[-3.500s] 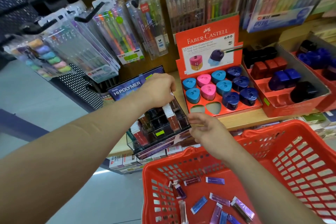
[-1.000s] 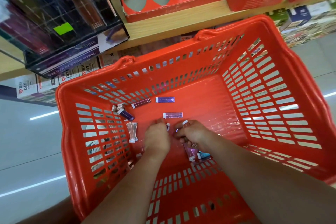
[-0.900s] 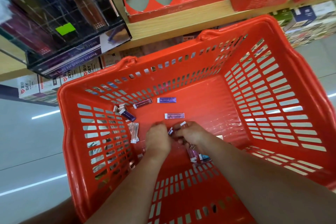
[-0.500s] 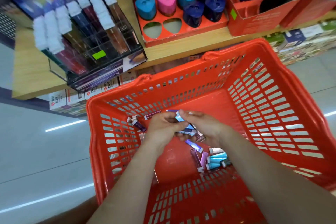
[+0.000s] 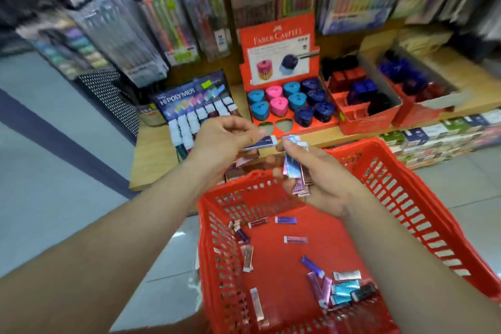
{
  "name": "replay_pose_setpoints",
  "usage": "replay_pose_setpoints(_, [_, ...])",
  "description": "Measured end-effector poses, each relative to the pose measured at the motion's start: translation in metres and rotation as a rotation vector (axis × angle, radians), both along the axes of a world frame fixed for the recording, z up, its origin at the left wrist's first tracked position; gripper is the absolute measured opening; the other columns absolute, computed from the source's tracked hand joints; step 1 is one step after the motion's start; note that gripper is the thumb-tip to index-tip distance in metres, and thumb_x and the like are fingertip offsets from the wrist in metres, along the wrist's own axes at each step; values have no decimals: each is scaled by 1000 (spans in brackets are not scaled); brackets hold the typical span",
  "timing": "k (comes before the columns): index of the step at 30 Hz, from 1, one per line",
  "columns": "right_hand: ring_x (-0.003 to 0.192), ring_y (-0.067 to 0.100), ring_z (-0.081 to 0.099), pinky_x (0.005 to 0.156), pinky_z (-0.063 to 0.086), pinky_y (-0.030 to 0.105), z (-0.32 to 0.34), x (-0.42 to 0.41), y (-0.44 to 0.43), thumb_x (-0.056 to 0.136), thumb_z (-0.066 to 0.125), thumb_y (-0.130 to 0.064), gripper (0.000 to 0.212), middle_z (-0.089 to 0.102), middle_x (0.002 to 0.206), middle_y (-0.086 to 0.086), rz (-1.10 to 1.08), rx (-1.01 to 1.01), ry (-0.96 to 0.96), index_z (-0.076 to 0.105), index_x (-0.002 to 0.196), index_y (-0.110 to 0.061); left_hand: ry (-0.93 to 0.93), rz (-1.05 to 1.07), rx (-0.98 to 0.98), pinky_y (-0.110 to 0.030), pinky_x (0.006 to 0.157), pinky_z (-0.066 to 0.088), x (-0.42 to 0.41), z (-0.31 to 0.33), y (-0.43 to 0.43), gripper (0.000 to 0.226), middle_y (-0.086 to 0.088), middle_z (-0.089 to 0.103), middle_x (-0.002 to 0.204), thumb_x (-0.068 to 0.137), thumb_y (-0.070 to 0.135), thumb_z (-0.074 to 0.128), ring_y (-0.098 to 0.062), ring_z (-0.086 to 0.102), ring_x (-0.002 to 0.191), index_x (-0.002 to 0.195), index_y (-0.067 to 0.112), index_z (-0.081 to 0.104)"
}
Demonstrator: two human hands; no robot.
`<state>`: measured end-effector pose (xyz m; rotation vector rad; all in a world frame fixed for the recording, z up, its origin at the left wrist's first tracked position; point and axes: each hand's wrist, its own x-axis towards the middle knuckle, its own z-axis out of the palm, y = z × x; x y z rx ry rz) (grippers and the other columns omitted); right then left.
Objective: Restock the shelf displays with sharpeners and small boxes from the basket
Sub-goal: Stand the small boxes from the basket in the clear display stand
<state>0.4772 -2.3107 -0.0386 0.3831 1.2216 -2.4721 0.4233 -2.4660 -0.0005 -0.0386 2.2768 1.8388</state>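
While the left hand (image 5: pixel 222 141) pinches 1 small box (image 5: pixel 261 143) and the right hand (image 5: pixel 325 187) curls round a bunch of boxes (image 5: pixel 294 171) above the red basket (image 5: pixel 423 214), the step looks like sorting, and next each box needs a free slot in the display rack (image 5: pixel 189 106).

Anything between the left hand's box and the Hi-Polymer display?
Nothing visible. The left hand pinches the small box just in front of the Hi-Polymer display, only air between. The display's lower slots are hidden by the hand.
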Motion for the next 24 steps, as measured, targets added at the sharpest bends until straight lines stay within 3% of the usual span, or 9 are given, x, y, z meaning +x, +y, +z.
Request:
replay_pose_setpoints(4, [50,8,50,35,30,13,25,-14,-24,89,60,2,9,60,66,5,-90,40,94,60,90,-7,32,-1,15,-27,58,49,6,18,-10,14,-7,63,62,75,8,77,-17,60,57,68,17,69])
replay_pose_setpoints(8, [49,7,47,36,28,15,34,-21,-37,88,62,3,11,61,63,8,-93,165,156,62,88,-8,-90,-36,200,-29,56,56,4,34,-21,29,-9,62,64,82,-7,65,-23,63,58,106,9,62])
replay_pose_setpoints(10, [49,9,46,36,29,15,34,-24,-44,87,64,1,11,60,70,12,-97,195,158,63,89,-10,-142,-103,137,-21,50,54,3,44,-27,31,-9,68,73,85,-7,63,-15,65,56,114,6,62])
replay_pose_setpoints(12, [51,11,47,35,30,16,34,-28,-50,88,66,-4,8,61,76,11,-89,201,137,64,91,-11,-145,-132,-5,-17,50,51,-3,52,-36,19,-11,70,79,84,-4,66,-10,66,58,101,3,69])
replay_pose_setpoints(15, [56,12,49,36,31,17,32,-28,-54,89,67,-14,16,64,81,6,-14,102,89,65,104,-8,-52,-25,-135,-22,66,54,-20,55,-51,9,-5,72,75,76,4,76,-12,66,69,83,10,73])
replay_pose_setpoints(19, [59,12,47,38,32,16,24,-26,-64,87,67,-6,13,64,80,7,36,149,120,63,100,-7,-61,17,-28,-17,58,53,-32,55,-55,7,0,71,69,78,2,74,-10,65,65,78,9,71])
replay_pose_setpoints(24, [55,11,42,39,31,16,16,-34,-68,86,68,-5,7,64,72,5,6,185,151,65,91,-6,-151,-21,-3,-18,60,56,-41,57,-61,4,-5,73,75,82,2,69,-14,69,67,82,5,72])
